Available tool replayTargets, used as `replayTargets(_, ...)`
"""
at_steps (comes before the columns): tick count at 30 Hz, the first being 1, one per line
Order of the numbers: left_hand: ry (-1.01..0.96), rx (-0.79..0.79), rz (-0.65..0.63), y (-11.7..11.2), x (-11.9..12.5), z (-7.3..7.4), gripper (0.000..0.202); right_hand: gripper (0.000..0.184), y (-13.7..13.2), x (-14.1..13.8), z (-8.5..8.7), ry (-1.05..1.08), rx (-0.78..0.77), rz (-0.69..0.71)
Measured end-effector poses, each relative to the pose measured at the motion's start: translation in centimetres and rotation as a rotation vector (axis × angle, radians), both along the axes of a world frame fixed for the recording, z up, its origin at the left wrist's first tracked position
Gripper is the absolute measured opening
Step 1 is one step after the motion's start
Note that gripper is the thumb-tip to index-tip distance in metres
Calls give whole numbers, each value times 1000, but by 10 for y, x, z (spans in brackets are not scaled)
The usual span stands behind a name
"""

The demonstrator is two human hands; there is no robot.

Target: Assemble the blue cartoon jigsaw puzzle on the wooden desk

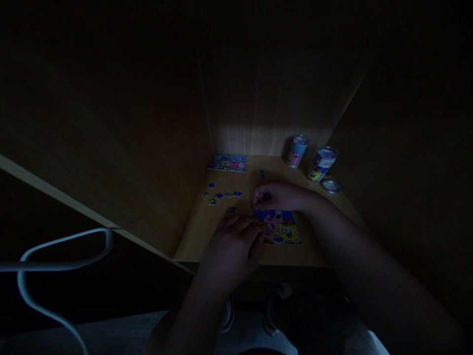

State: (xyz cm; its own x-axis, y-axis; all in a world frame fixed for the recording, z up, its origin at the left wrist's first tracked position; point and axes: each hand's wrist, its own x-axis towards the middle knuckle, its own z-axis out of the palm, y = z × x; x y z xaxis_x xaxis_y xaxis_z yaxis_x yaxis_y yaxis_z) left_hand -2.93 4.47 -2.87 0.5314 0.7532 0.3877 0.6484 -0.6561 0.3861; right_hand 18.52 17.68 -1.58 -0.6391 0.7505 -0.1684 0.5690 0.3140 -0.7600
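Observation:
A partly assembled jigsaw puzzle with cartoon figures on a blue ground lies near the front of the wooden board. My left hand rests palm down at its left edge, fingers loosely bent and thumb apart. Over the puzzle's upper left corner is my right hand, thumb and fingers pinched together; whatever they hold is hidden in the dim light. Just beyond my left fingers lies a loose puzzle piece. Several more puzzle pieces are scattered to the left, and another piece sits behind my right hand.
At the back left lies a flat picture strip with cartoon figures. Two printed cans stand at the back right, with a round lid in front. Wooden panels enclose the board at the back and sides. A white cable loops at the left.

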Motion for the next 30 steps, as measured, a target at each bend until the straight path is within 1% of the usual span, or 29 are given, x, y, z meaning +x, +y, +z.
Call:
replayTargets(8, 10, -2, 0, -1, 0, 1, 12, 15, -2, -1, 2, 7, -9, -4)
replayTargets(18, 5, 0, 3, 0, 0, 2, 12, 19, 1, 0, -1, 11, 5, 8)
replayTargets(24, 2, 16, -2, 0, 0, 0, 12, 16, -3, -1, 4, -13, 4, -4)
replayTargets(30, 10, -8, 2, 0, 0, 0, 13, 14, -2, -2, 2, -11, 2, -4)
